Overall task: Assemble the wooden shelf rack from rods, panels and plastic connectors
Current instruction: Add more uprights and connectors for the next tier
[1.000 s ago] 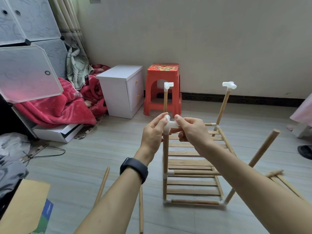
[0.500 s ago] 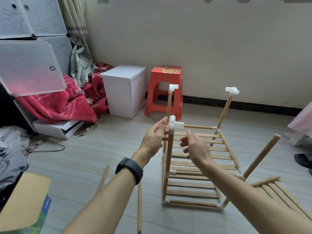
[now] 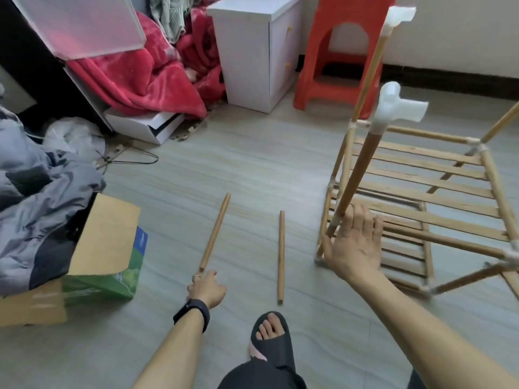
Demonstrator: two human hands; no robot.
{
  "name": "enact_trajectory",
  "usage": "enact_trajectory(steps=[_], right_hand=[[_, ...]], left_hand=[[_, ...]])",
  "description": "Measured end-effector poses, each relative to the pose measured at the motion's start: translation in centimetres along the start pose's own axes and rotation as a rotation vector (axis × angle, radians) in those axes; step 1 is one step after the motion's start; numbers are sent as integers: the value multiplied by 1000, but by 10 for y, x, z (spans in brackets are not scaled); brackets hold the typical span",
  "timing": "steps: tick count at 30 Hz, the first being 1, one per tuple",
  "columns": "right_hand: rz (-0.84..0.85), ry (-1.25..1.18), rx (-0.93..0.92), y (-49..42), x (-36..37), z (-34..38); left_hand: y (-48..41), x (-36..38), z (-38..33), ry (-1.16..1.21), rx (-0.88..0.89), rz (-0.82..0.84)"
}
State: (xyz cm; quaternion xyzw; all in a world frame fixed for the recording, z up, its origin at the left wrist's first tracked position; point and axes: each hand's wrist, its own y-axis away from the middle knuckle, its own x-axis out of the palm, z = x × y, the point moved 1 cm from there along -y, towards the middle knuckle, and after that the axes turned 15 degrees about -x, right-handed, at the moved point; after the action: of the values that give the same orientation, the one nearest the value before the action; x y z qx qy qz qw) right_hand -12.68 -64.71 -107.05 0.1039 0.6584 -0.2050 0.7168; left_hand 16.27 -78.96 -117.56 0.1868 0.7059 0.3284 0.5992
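The part-built wooden rack (image 3: pixel 421 192) stands on the floor at the right, with slatted panels and upright rods. A white plastic connector (image 3: pixel 393 108) caps its near upright, and another connector (image 3: pixel 398 16) caps the upright behind it. My right hand (image 3: pixel 354 242) hovers with spread fingers in front of the near upright's lower end, holding nothing. My left hand (image 3: pixel 206 287) is low at the floor, its fingers closing on the near end of a loose wooden rod (image 3: pixel 214 231) that lies flat.
A second loose rod (image 3: pixel 280 256) lies to the right of the first. A cardboard box (image 3: pixel 106 248) and a clothes pile (image 3: pixel 33 186) sit at the left. A white cabinet (image 3: pixel 252 51), red stool (image 3: pixel 345 57) and red blanket (image 3: pixel 140 80) stand behind. My slippered foot (image 3: pixel 272 341) is below.
Both hands have left the connector on the near upright. The view has tipped down. My left hand has dropped to the floor rod, and my right hand has lowered and spread.
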Motion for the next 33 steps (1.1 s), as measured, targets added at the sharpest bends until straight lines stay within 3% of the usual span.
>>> enact_trajectory(steps=[6, 14, 16, 19, 24, 29, 31, 33], right_hand=[[-118, 58, -67, -5, 18, -6], [-15, 74, -56, -5, 15, -6], [29, 63, -61, -4, 12, -7], [114, 9, -64, -1, 2, -8], [421, -150, -72, -5, -47, -13], [581, -426, -98, -7, -145, -28], [555, -620, -86, 2, -187, -41], [421, -855, -51, 19, -221, -60]], left_hand=[[-28, 35, 15, 66, -4, 25], [-24, 51, -4, -23, 111, -77], [-15, 45, -18, 110, 138, 0], [13, 15, -49, 374, 168, 306], [100, -61, -101, 452, 389, 657], [204, -115, -152, 437, 653, 790], [241, -126, -173, 399, 736, 811], [273, -130, -197, 402, 790, 816]])
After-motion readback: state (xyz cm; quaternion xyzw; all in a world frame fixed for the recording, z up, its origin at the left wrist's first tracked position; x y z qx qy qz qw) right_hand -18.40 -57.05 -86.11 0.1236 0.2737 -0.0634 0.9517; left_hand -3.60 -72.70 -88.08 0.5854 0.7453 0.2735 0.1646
